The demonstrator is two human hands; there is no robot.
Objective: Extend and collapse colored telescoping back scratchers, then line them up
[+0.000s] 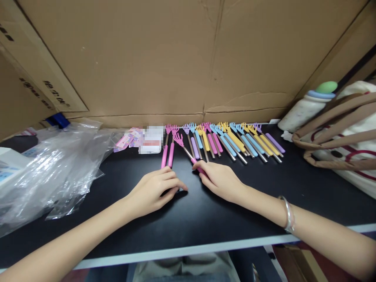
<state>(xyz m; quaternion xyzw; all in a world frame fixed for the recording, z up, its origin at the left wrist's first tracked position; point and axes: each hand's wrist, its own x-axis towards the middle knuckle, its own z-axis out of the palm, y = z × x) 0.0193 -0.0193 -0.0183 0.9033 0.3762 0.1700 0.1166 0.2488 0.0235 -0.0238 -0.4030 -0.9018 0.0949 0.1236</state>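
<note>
My right hand (219,179) is closed around the pink handle of a back scratcher (188,152). Its claw-shaped pink head points up and to the left, with a metal rod between head and handle. My left hand (160,188) rests low over the black table (188,231), fingers loosely extended to the right, with nothing visible in them. Just beyond its knuckles lie two pink back scratchers (170,152), side by side with their heads toward the cardboard. To the right stretches a row of back scratchers (235,141) in purple, blue, yellow and pink.
Clear plastic bags (70,168) are heaped at the left. Colourful cards (129,139) and a white packet (151,141), partly blurred out, lie behind my left hand. A bottle (305,109) and a cloth bag (346,145) stand at the right. A cardboard wall (147,58) closes off the back.
</note>
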